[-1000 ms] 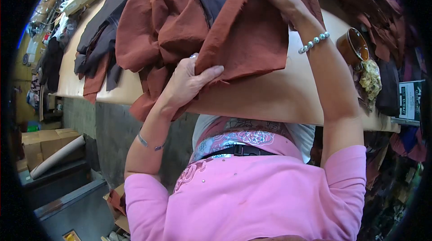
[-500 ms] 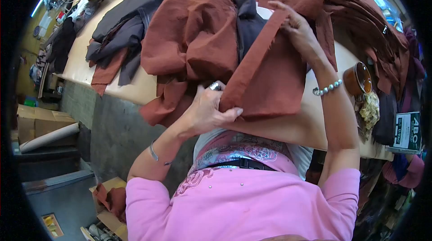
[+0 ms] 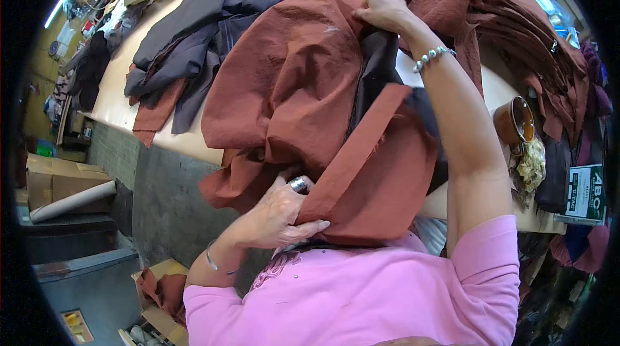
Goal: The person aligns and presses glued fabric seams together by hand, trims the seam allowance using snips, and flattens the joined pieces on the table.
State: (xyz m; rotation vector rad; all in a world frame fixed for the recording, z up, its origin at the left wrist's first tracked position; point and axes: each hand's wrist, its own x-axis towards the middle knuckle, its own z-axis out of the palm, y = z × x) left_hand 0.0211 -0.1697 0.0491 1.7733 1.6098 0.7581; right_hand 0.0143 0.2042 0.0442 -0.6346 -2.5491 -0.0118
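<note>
A large rust-brown garment (image 3: 290,74) with dark lining lies bunched across the front of the table. My left hand (image 3: 281,210), wearing a ring, pinches the lower corner of a folded rust-brown strip (image 3: 355,158) at the garment's near edge. Farther up, my right hand (image 3: 387,10) is at the garment's upper right edge; its index finger points outward and its other fingers are bent at the cloth. Whether those fingers grip the cloth is unclear. Dark lining (image 3: 378,65) shows below the right hand.
Dark grey fabric (image 3: 187,42) lies at the left on the table (image 3: 123,87). More rust-brown pieces (image 3: 516,29) are heaped at the right. Near the right edge are a brown cup (image 3: 513,120), a pale crumpled bundle (image 3: 531,164) and a green-white box (image 3: 584,194).
My right hand has left the strip and moved up and left to the garment's upper edge. My left hand has moved down and left with the strip's corner, drawing the cloth closer to my body.
</note>
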